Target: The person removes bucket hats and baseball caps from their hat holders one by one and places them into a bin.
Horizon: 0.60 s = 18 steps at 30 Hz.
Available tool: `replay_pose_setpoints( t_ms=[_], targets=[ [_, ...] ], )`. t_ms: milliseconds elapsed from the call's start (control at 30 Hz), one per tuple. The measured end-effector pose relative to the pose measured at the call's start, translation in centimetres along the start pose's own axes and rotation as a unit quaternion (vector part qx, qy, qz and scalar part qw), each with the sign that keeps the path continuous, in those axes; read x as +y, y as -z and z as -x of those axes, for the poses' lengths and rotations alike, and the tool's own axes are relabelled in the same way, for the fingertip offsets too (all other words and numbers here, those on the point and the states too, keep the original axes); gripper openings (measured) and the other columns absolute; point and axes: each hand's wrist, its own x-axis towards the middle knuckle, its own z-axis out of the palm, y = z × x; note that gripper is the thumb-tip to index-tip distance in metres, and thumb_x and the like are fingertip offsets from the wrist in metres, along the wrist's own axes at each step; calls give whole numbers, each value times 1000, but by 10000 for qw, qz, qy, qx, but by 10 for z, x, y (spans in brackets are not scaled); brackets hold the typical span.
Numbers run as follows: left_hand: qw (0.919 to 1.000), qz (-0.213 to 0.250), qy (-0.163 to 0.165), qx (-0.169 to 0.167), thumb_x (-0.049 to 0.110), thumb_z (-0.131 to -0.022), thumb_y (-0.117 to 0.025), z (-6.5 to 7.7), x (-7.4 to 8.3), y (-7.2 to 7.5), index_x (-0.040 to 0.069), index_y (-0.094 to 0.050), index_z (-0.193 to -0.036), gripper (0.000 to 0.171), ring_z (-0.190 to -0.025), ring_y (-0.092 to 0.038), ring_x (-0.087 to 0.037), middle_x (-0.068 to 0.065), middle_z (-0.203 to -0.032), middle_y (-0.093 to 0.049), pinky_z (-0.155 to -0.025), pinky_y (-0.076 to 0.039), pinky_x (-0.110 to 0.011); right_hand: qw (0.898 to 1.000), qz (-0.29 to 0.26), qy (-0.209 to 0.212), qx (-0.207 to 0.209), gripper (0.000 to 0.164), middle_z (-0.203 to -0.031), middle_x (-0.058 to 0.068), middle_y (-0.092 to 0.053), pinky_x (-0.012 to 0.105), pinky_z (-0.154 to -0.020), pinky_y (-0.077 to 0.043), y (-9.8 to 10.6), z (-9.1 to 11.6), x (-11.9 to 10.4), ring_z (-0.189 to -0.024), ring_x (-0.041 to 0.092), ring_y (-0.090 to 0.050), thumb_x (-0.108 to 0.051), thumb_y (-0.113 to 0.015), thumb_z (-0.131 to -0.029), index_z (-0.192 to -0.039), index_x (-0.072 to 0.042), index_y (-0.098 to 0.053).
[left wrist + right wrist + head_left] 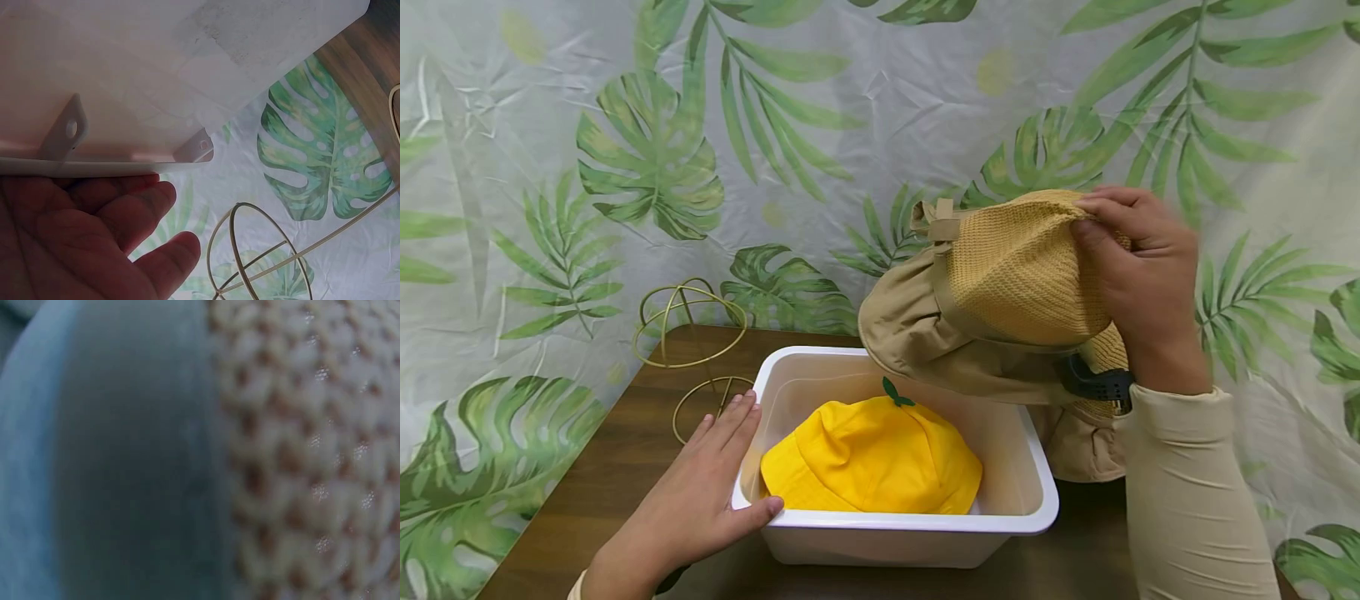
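My right hand (pixel 1150 258) pinches the crown of a tan woven sun hat (pixel 1022 267) between thumb and fingers. The hat hangs tilted over the back right of a white plastic tub (pixel 1041 500), its beige cloth brim and bow toward the left. A blurred close-up of the hat's weave (pixel 312 450) fills much of the right wrist view. Inside the tub lies a yellow bucket hat (pixel 872 458) with a small green sprout on top. My left hand (pixel 692 492) rests at the tub's left rim, fingers extended and thumb over the front corner.
A gold wire stand (pixel 690 325) is on the dark wooden table (pixel 602 450), left of the tub. Behind my right wrist, another beige hat (pixel 1086 442) shows partly. A leaf-patterned cloth (pixel 880 108) hangs along the table's back edge.
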Motion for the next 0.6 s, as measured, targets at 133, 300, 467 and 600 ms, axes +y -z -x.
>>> replay_pose_setpoints(
  t_ms=[133,300,467,600],
  targets=[
    [10000,10,-17,21,58,-84,-66,0,0,0,-7,-39,-147,95,-146,-27,-34,-19,-157,-32,-115,-24,-55,9952,-901,-360,-121,15,-103,11,-69,26,-87,-48,-10,4,1,-105,27,-59,12,-70,-85,-99,15,-72],
    [10000,13,-31,24,59,-84,-65,0,-1,-1,-7,-39,-148,96,-146,-26,-33,-19,-158,-31,-117,-21,-53,9906,-1203,-593,-255,16,-104,12,-68,27,-90,-49,-23,10,2,-108,29,-59,12,-68,-86,-101,14,-72],
    [9999,-10,-82,65,59,-83,-67,-1,-1,-1,-8,-39,-147,97,-146,-26,-33,-19,-158,-31,-116,-22,-54,9905,-1141,-492,-586,17,-107,12,-67,29,-94,-47,-38,17,-1,-111,30,-57,15,-66,-86,-102,13,-73],
    [9999,-44,-107,100,60,-83,-67,-1,-2,-2,-8,-40,-147,97,-146,-26,-34,-20,-158,-31,-117,-21,-53,9896,-1068,-452,-854,19,-107,9,-68,34,-101,-44,-49,24,-6,-115,31,-56,15,-65,-86,-103,12,-73]
  ],
)
